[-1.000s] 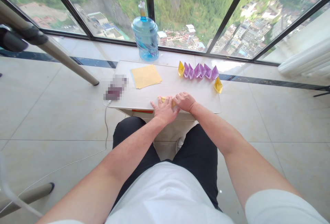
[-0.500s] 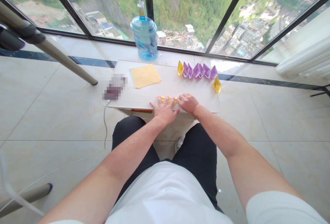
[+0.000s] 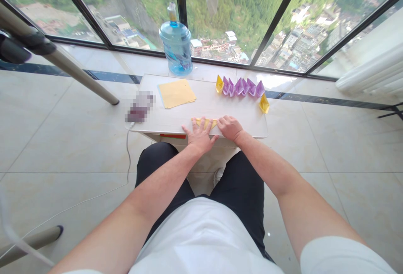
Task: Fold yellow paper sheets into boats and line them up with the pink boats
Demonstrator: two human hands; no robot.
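A folded strip of yellow paper [image 3: 214, 123] lies near the front edge of the small white table [image 3: 151, 118]. Spread flat across it, my left hand [image 3: 200, 137] presses it down with the fingers apart. At the paper's right end sits my right hand [image 3: 230, 127], its fingers curled closed on the corner; the fingertips are partly hidden. Behind my hands, a row of purple folded paper boats [image 3: 241, 87] stands at the back right. One yellow paper boat [image 3: 219, 84] is at the row's left end, and another yellow boat [image 3: 264, 104] sits by the table's right edge.
A stack of yellow paper sheets [image 3: 177, 93] lies at the back left of the tabletop. Left of it is a blurred-out object [image 3: 138, 108] with a white cable [image 3: 128, 156]. A blue water bottle [image 3: 175, 47] stands behind the table, by the window.
My right hand has slid slightly rightward along the folded paper, baring a little more of it. My left hand stays spread on the paper.
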